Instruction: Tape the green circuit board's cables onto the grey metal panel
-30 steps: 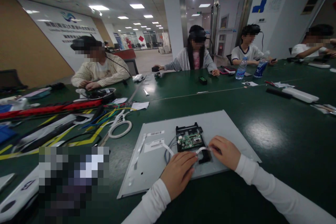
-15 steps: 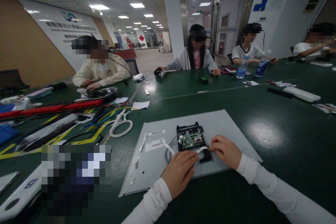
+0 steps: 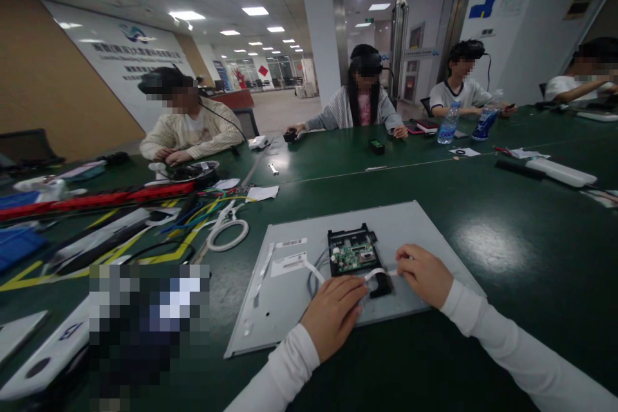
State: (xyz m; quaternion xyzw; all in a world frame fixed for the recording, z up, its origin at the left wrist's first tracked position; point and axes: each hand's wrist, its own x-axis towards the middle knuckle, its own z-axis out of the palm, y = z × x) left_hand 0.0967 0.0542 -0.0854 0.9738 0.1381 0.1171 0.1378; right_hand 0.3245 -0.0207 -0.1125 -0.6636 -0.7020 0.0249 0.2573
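Note:
A grey metal panel (image 3: 415, 225) lies flat on the green table in front of me. On it sits a black frame with a green circuit board (image 3: 353, 256), wires trailing off its left side. My left hand (image 3: 333, 315) rests on the panel, fingers curled on the near end of a white flat ribbon cable (image 3: 375, 272). My right hand (image 3: 425, 273) pinches the cable's far end beside a small black part (image 3: 381, 284), just right of the board.
Coloured wires, a white cable loop (image 3: 226, 236) and red strips (image 3: 96, 198) crowd the table to my left. Other people sit across the table, with water bottles (image 3: 447, 125) and a white bar (image 3: 560, 172) at the far right. A blurred patch covers the lower left.
My right hand has slid slightly to the right along the ribbon cable. The view has shifted a little; the left hand stays on the panel.

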